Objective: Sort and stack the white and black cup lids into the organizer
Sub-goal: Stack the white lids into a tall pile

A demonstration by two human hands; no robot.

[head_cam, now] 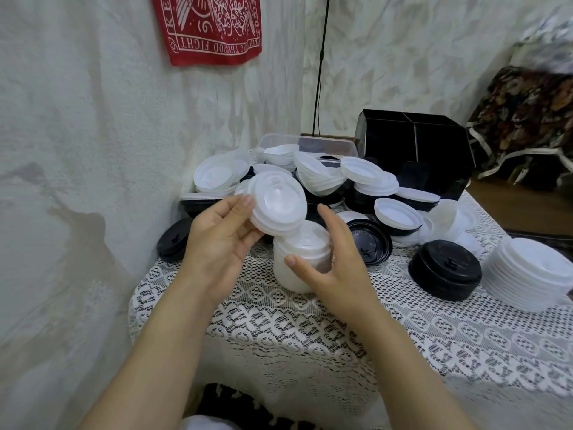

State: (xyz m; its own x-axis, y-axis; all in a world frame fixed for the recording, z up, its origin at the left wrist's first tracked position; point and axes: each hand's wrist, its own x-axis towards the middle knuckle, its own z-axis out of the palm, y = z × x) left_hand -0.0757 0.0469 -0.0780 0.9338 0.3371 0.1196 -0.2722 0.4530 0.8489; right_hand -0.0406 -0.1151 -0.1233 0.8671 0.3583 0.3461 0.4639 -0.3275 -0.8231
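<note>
Red cloth banner (210, 26): on the wall, high beyond the left hand (217, 243).
Black cord (321, 66): down the wall corner, beyond the right hand (338, 268).
Clear plastic tub (279, 138): beyond both hands.
Lace tablecloth (310, 321): under both hands.
Floral fabric (527, 119): well right of the right hand.

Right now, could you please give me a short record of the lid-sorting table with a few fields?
left hand: holds a few white lids, tilted
right hand: thumb touches the small white stack on the table
pile: white and black lids mixed, at the back
organizer: black, back right, behind the pile
right side: one black stack, one big white stack
</note>
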